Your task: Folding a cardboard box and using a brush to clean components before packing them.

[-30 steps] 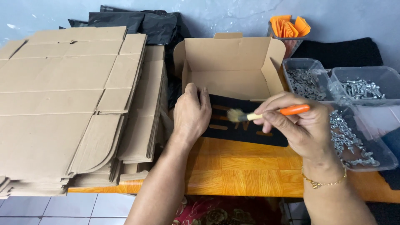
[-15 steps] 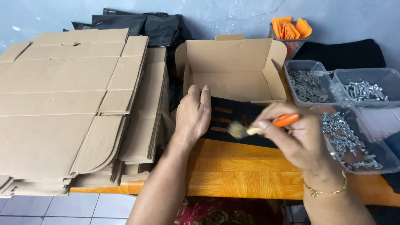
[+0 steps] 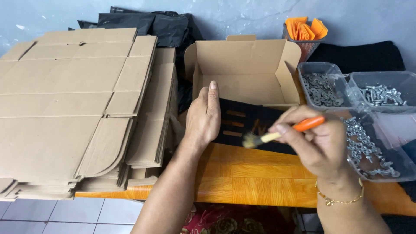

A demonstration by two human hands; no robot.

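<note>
Clamped: my right hand (image 3: 323, 145) on brush (image 3: 277, 135); left hand (image 3: 203, 117) flat, pressing black plate (image 3: 251, 123). Three clear bins (image 3: 323, 89) hold metal hardware; open box (image 3: 242, 73) empty.

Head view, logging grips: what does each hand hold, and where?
The right hand grips a small orange-handled brush by its handle. The left hand lies flat on the black slotted plate, gripping nothing.

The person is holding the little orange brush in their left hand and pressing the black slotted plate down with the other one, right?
Not quite. The head view shows the orange-handled brush in the right hand. The left hand is the one pressing flat on the black slotted plate, in front of the open cardboard box.
</note>
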